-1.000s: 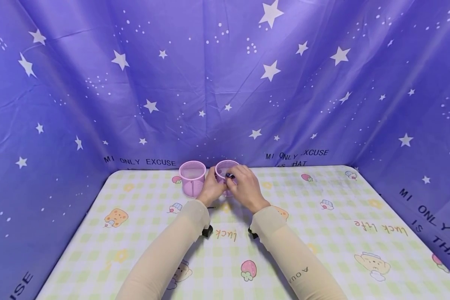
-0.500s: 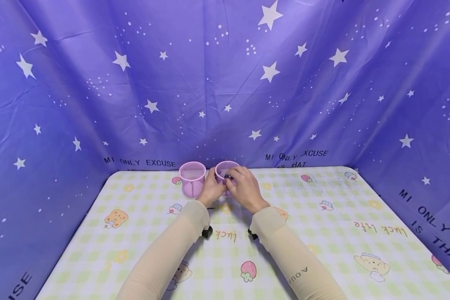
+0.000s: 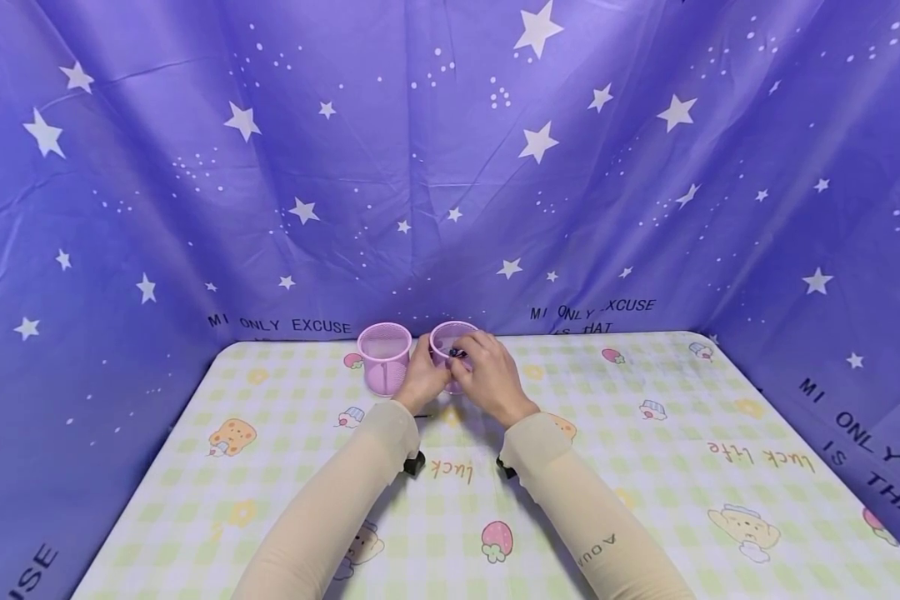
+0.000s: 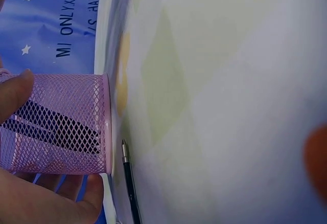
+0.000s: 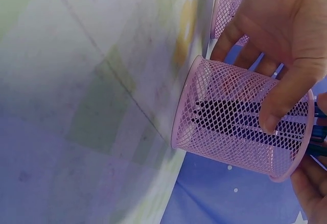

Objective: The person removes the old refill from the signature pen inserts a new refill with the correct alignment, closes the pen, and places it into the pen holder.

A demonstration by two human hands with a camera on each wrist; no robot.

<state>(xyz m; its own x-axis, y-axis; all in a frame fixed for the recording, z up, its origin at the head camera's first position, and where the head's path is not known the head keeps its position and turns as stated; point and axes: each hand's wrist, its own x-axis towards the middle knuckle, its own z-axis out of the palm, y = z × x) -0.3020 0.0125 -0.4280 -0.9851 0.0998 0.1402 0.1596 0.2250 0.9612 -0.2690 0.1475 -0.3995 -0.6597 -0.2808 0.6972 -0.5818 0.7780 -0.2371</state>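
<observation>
Two pink mesh pen cups stand side by side at the back of the table. My left hand (image 3: pixel 424 377) grips the right-hand cup (image 5: pixel 240 116), its thumb across the front and its fingers behind. Several dark pens (image 5: pixel 230 119) stand inside that cup, seen through the mesh. At the cup's mouth, my right hand (image 3: pixel 492 377) pinches the upper ends of the pens (image 3: pixel 457 353). The right wrist view catches only its fingers at the right edge. Just left of the hands is the other cup (image 3: pixel 384 373). A dark pen (image 4: pixel 130 183) lies on the cloth by the gripped cup's base.
A green-and-white checked cloth (image 3: pixel 607 542) with cartoon prints covers the table. A purple curtain with white stars (image 3: pixel 420 167) hangs right behind the cups and along both sides.
Both hands stay in nearly the same place at the right-hand cup. The dark pen tops under the right fingers shift slightly. The other cup stays still.
</observation>
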